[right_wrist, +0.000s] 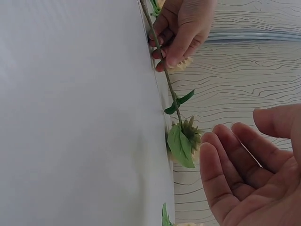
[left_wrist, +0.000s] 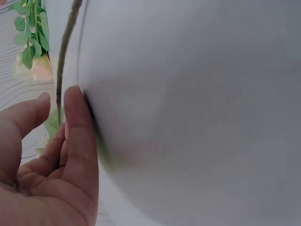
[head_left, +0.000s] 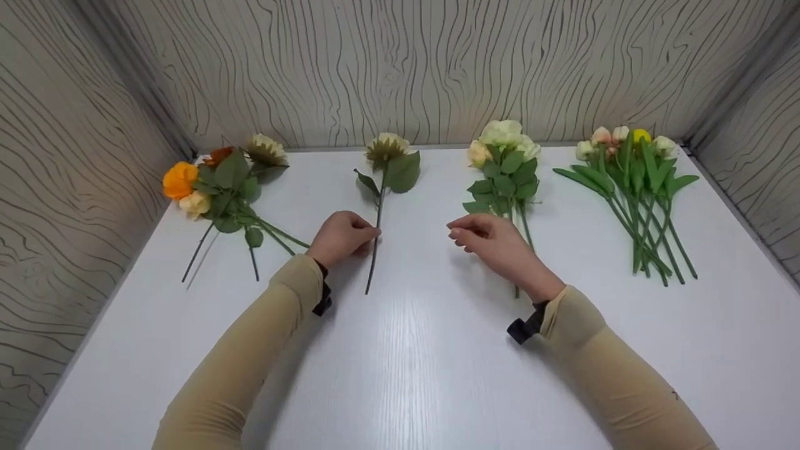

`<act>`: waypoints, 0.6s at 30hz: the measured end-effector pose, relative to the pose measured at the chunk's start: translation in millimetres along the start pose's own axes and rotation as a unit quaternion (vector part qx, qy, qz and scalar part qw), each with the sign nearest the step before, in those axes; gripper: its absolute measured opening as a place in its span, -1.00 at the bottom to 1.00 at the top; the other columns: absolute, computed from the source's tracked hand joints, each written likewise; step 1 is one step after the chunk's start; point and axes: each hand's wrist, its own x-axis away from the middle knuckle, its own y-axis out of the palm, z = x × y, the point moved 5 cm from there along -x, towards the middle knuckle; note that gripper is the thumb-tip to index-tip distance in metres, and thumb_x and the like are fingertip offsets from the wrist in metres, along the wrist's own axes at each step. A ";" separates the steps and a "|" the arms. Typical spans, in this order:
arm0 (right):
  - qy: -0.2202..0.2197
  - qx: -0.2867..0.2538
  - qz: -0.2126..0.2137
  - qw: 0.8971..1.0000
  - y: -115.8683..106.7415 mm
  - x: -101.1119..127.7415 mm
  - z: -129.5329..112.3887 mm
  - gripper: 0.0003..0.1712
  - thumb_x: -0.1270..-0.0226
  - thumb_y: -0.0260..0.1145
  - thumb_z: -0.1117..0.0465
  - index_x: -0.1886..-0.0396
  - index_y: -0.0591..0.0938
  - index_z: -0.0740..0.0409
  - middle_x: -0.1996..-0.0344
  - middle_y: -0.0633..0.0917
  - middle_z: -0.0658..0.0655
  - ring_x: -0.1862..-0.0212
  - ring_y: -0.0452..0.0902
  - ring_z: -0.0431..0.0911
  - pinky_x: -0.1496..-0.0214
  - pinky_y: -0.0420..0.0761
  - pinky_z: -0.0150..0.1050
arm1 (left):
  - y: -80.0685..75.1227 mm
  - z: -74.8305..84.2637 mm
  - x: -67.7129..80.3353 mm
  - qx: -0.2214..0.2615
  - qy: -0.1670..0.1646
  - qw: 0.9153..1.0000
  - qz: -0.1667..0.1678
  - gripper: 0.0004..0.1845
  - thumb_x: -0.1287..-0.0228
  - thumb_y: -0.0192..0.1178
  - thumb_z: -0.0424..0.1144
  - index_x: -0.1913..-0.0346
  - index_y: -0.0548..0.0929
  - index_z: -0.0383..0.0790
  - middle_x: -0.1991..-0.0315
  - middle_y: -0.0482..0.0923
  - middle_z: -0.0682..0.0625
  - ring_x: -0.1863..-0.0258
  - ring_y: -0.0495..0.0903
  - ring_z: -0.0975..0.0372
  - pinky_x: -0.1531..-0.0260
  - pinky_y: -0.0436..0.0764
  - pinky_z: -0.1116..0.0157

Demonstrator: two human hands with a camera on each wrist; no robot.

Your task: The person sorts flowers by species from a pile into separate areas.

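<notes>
A single cream artificial flower [head_left: 386,150] with a long dark stem lies face down on the white table, in the middle of the head view. The left hand [head_left: 340,237] is at this stem [left_wrist: 65,52], which passes between its thumb and fingers. In the left wrist view a small gap shows between the thumb [left_wrist: 40,107] and the index finger, so no firm pinch is visible. The right hand [head_left: 494,244] hovers apart from that flower, fingers loosely bent and holding nothing. Behind it lies a bunch of cream roses [head_left: 502,134], its stems partly hidden by the hand.
On the left lies a mixed group with an orange flower [head_left: 180,180], a cream flower [head_left: 267,150] and green leaves. A bunch of tulips [head_left: 650,169] lies at the far right. Patterned wall panels [head_left: 400,69] stand behind and beside the white table [head_left: 400,375].
</notes>
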 end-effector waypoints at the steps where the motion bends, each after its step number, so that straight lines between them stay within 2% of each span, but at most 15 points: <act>1: 0.002 0.010 -0.002 1.000 0.6 -0.2 -0.2 -0.59 -0.55 0.27 0.00 -0.20 0.67 0.14 -0.06 0.69 0.21 -0.07 0.61 0.13 -0.11 0.62 0.03 | -4.2 -1.1 0.3 -0.012 0.003 1.000 0.004 -0.75 -0.42 0.33 -0.14 0.11 0.72 -0.30 0.32 0.67 -0.13 0.33 0.64 0.13 0.27 0.61 0.25; 5: -0.001 0.057 -0.005 0.998 4.5 -1.1 -2.2 -0.59 -0.55 0.27 0.00 -0.20 0.67 0.14 -0.02 0.71 0.13 0.00 0.59 0.06 0.02 0.60 -0.08 | -32.3 -9.4 0.7 -0.078 0.012 0.996 0.039 -0.75 -0.48 0.25 -0.12 0.06 0.70 -0.28 0.24 0.67 -0.14 0.30 0.60 0.10 0.27 0.57 0.20; 9: -0.012 0.101 0.001 0.995 8.8 -2.4 -6.6 -0.64 -0.54 0.28 0.04 -0.16 0.70 0.11 0.04 0.72 0.02 0.07 0.57 -0.03 0.08 0.60 -0.11 | -77.9 -25.3 2.1 -0.154 0.014 0.984 0.091 -0.71 -0.55 0.13 -0.15 -0.03 0.70 -0.31 0.10 0.67 -0.19 0.19 0.60 0.01 0.16 0.60 0.04; 12: -0.030 0.146 0.002 0.989 14.9 -3.8 -10.1 -0.67 -0.53 0.28 0.07 -0.14 0.71 0.11 0.05 0.72 0.00 0.06 0.59 -0.06 0.06 0.62 -0.11 | -119.1 -44.2 6.5 -0.203 0.033 0.969 0.138 -0.69 -0.55 0.12 -0.19 -0.07 0.70 -0.37 0.06 0.66 -0.25 0.12 0.61 -0.08 0.11 0.61 -0.08; 14: -0.050 0.179 -0.002 0.983 20.8 -4.6 -12.7 -0.68 -0.53 0.28 0.09 -0.12 0.71 0.13 0.03 0.71 0.01 0.03 0.61 -0.06 0.01 0.63 -0.09 | -143.8 -52.0 18.7 -0.237 0.054 0.954 0.178 -0.72 -0.55 0.12 -0.23 0.02 0.72 -0.39 0.15 0.66 -0.27 0.17 0.60 -0.13 0.19 0.61 -0.10; 15: -0.058 0.195 -0.006 0.979 24.3 -5.0 -14.1 -0.68 -0.53 0.27 0.09 -0.12 0.71 0.13 0.03 0.71 0.02 0.01 0.61 -0.05 -0.02 0.63 -0.08 | -154.0 -54.8 25.8 -0.258 0.046 0.945 0.197 -0.74 -0.55 0.12 -0.27 0.04 0.71 -0.42 0.18 0.66 -0.29 0.18 0.60 -0.16 0.20 0.61 -0.12; 16: -0.068 0.210 -0.010 0.975 27.9 -5.2 -15.7 -0.68 -0.53 0.27 0.10 -0.12 0.71 0.14 0.02 0.71 0.03 0.00 0.61 -0.05 -0.05 0.62 -0.06 | -164.6 -64.5 28.3 -0.277 0.040 0.935 0.217 -0.75 -0.54 0.11 -0.29 0.07 0.71 -0.44 0.22 0.66 -0.30 0.21 0.60 -0.18 0.23 0.62 -0.14; 17: -0.077 0.222 -0.015 0.972 31.5 -5.6 -17.2 -0.68 -0.53 0.27 0.10 -0.11 0.71 0.15 0.01 0.71 0.04 -0.02 0.62 -0.04 -0.08 0.62 -0.05 | -174.2 -72.8 33.2 -0.289 0.034 0.930 0.226 -0.76 -0.54 0.10 -0.32 0.10 0.72 -0.43 0.26 0.66 -0.28 0.24 0.61 -0.16 0.26 0.64 -0.11; 18: -0.085 0.233 -0.018 0.969 34.8 -5.8 -18.7 -0.68 -0.53 0.27 0.10 -0.11 0.71 0.15 0.01 0.71 0.05 -0.03 0.62 -0.03 -0.10 0.62 -0.04 | -182.8 -86.2 30.6 -0.294 0.020 0.928 0.227 -0.77 -0.54 0.08 -0.34 0.11 0.72 -0.40 0.28 0.67 -0.26 0.26 0.62 -0.15 0.26 0.65 -0.08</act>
